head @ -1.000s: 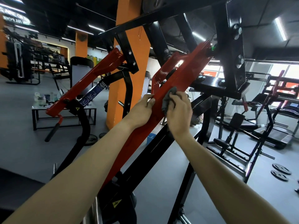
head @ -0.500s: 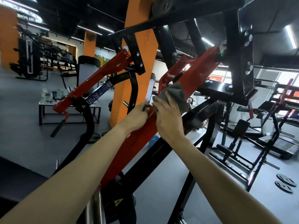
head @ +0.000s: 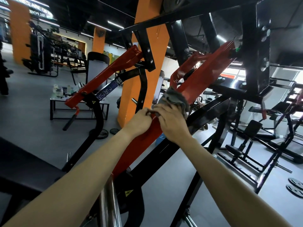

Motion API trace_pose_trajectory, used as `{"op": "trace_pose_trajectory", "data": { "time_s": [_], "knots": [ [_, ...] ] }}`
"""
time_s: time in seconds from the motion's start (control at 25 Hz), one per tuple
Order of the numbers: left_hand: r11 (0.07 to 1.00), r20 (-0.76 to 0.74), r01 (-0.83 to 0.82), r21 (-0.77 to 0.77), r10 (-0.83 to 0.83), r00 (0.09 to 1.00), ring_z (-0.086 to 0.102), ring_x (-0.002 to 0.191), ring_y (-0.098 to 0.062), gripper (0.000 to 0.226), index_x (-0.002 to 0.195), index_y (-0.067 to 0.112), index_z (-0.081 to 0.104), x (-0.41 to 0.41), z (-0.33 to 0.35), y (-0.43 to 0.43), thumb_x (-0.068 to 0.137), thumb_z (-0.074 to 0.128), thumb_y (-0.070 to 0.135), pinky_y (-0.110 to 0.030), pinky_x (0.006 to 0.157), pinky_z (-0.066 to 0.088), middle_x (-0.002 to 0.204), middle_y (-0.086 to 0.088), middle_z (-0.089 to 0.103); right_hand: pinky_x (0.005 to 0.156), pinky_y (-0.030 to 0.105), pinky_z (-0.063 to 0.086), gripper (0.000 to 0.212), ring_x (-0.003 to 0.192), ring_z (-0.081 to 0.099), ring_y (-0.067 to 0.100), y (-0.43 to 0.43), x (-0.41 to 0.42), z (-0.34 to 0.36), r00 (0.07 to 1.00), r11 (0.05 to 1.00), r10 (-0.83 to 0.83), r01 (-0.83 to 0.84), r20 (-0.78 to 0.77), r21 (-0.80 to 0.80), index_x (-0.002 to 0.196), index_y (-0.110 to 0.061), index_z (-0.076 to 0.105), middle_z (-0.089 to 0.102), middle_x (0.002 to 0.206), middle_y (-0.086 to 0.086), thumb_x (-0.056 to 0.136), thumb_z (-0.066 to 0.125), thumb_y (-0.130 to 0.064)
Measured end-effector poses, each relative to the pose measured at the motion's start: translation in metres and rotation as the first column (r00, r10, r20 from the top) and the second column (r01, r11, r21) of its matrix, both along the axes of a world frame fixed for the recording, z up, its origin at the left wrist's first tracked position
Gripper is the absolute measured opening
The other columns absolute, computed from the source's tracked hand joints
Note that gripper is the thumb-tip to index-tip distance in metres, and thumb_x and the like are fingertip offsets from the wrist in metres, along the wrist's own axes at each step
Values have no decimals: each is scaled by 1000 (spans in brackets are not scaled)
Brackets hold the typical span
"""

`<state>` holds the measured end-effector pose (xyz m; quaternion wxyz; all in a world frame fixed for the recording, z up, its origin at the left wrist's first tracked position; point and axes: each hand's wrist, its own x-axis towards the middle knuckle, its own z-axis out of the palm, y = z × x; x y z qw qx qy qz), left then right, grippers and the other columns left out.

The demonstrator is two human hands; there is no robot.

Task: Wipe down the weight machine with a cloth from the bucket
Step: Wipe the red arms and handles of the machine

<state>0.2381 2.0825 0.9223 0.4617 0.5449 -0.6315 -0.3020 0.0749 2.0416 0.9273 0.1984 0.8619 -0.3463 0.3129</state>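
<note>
Centre of frame: left hand (head: 139, 122) gripped the edge of the red lever arm (head: 205, 79). Right hand (head: 172, 123), just beside it, held the grey cloth (head: 176, 98) bunched against the same arm. Behind stood an orange pillar (head: 129, 99); farther left, a low table (head: 56, 98).

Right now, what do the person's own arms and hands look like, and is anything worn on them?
The left forearm and right forearm are bare from the frame's lower edge up to the wrists, with no sleeves in view. The left hand and right hand are ungloved. No watch, bracelet, ring, tape or marking shows on the sides facing the camera.
</note>
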Motion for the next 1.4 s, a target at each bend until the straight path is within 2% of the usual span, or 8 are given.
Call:
{"op": "trace_pose_trajectory", "data": {
  "time_s": [0.16, 0.28, 0.52, 0.72, 0.88, 1.0, 1.12, 1.4],
  "knots": [
    [1000, -10, -10, 2, 10, 1000, 55, 69, -14, 28, 126, 19, 52, -4, -5, 2, 113, 30, 29, -28, 59, 44, 86, -3, 58, 112, 40, 27, 38, 126, 51, 19, -19, -5, 34, 994, 991, -101, 103, 33, -81, 117, -27, 72, 66, 128, -12, 102, 37, -32],
    [999, -9, -39, -24, 39, 999, 53, 67, -12, 30, 130, 17, 52, -5, -9, 0, 113, 31, 30, -31, 58, 38, 82, -1, 57, 124, 43, 18, 44, 150, 31, 17, -14, 13, 9, 968, 993, -113, 119, 226, -14, 129, -21, 68, 60, 142, -8, 103, 34, -27],
    [1000, -46, -31, 2, 31, 998, 53, 72, -11, 30, 130, 20, 50, -9, -8, 4, 113, 28, 31, -28, 59, 34, 87, -1, 56, 127, 49, 16, 52, 157, 8, 9, -11, -15, 1, 988, 999, 15, -9, 155, -34, 157, -21, 40, 29, 166, -7, 105, 31, -22],
    [999, -55, -36, -13, 35, 998, 53, 71, -9, 30, 129, 19, 51, -11, -10, 6, 113, 28, 30, -25, 57, 35, 86, 0, 56, 126, 27, 2, 51, 158, 10, 14, 0, 12, -18, 892, 1000, 6, -12, 453, 10, 154, -12, 43, 31, 165, -1, 106, 33, -25],
    [999, -51, -39, -5, 39, 998, 57, 88, -11, 30, 127, 21, 50, -8, -9, 4, 113, 27, 33, -25, 66, 38, 100, 0, 59, 123, 17, 15, 42, 151, 30, 11, -3, -17, -32, 903, 996, 48, -9, 427, -92, 147, -13, 53, 38, 160, -6, 105, 53, -13],
    [999, -29, -36, 9, 37, 999, 56, 84, -10, 31, 130, 20, 49, -9, -10, 3, 113, 26, 34, -26, 66, 38, 99, -3, 59, 116, 23, 34, 33, 134, 52, 20, -17, -36, -21, 780, 995, -60, 97, 623, -26, 132, -8, 68, 58, 146, 3, 99, 64, -15],
    [998, -23, -60, -20, 60, 998, 58, 85, -15, 33, 130, 17, 49, -10, -14, -1, 113, 27, 34, -30, 70, 41, 107, -13, 64, 106, 34, 47, 25, 116, 57, 25, -10, -19, -37, 683, 992, -94, 126, 724, 11, 118, -3, 73, 62, 129, 5, 95, 67, -12],
    [997, 9, -67, -25, 67, 998, 51, 74, -11, 33, 130, 18, 47, -10, -16, -2, 113, 23, 34, -28, 61, 36, 90, 0, 55, 97, 25, 48, 18, 101, 59, 11, -7, -28, -16, 707, 994, -110, 82, 699, 73, 109, -5, 76, 63, 121, 1, 93, 68, -7]
  ]
}}
